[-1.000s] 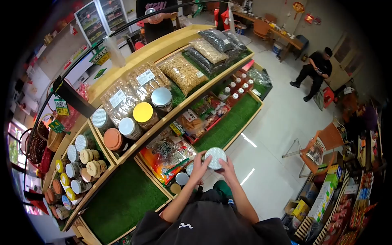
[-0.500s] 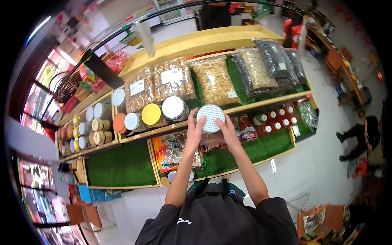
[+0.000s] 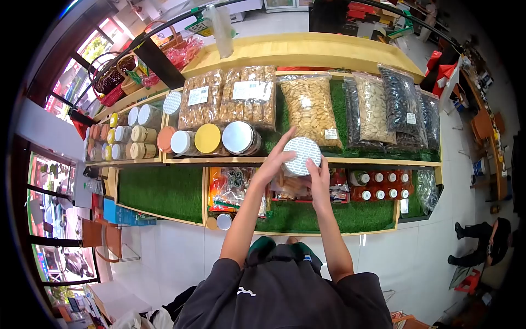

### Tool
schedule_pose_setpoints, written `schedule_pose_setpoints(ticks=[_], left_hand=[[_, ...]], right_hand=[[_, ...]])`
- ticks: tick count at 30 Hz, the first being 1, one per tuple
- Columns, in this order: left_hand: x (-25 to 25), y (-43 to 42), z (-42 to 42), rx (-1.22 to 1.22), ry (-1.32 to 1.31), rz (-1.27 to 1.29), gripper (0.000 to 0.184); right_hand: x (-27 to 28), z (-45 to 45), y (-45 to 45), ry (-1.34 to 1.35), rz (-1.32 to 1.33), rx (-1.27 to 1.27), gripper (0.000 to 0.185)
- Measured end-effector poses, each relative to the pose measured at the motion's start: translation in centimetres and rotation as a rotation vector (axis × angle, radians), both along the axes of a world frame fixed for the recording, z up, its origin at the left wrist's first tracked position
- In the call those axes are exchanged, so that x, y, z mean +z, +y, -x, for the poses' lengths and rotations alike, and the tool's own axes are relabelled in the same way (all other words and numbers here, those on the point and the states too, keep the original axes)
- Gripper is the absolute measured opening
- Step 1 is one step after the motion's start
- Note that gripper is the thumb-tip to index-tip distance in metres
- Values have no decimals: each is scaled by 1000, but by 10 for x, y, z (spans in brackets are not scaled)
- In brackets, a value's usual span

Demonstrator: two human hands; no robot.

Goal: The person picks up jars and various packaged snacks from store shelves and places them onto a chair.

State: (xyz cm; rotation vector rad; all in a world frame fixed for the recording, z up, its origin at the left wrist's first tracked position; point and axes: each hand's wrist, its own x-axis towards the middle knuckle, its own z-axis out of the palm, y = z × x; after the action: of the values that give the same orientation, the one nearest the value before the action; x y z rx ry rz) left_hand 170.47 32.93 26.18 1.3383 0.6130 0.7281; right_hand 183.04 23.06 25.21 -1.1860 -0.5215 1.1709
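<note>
Both hands hold a round jar (image 3: 302, 156) in front of my chest, its flat white top covered in rows of small print. My left hand (image 3: 275, 159) grips its left side, thumb on the edge of the top. From the right and near side my right hand (image 3: 320, 183) wraps it, with the thumb on the rim. The jar's lower body and contents are mostly hidden. Just beyond is a bag of pale seeds or nuts (image 3: 310, 107). A white-lidded jar (image 3: 237, 137) and a yellow-lidded jar (image 3: 207, 138) stand to the left on the shelf.
Behind lie bags of brown snacks (image 3: 247, 97) and dark seeds (image 3: 404, 104). Several red bottles with white caps (image 3: 379, 186) stand at lower right. A lower shelf with green turf (image 3: 159, 192) runs nearby. A person in dark clothes (image 3: 496, 241) is at far right.
The view has turned, so the shelves now lie more level. The jar stays in both hands; my right hand has shifted lower along its near right side.
</note>
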Motion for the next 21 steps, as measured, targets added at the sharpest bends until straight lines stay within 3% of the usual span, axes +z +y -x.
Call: schedule_pose_setpoints(ticks=[7,12,16,21], left_hand=[[-12,6,-26,35,22,-17,78],[-2,6,-34,-6,82,-22,71],[-13,14,-25,-94,50,7,65],[-3,-8,-5,24,53,-40,53]], right_hand=[[-11,-12,-2,-103,-22,-25,55],[-2,-8,-6,77,-64,-134,62],[-17,-4,-3,-1,-94,-131,57],[10,-5,0,82,-76,-15,49]])
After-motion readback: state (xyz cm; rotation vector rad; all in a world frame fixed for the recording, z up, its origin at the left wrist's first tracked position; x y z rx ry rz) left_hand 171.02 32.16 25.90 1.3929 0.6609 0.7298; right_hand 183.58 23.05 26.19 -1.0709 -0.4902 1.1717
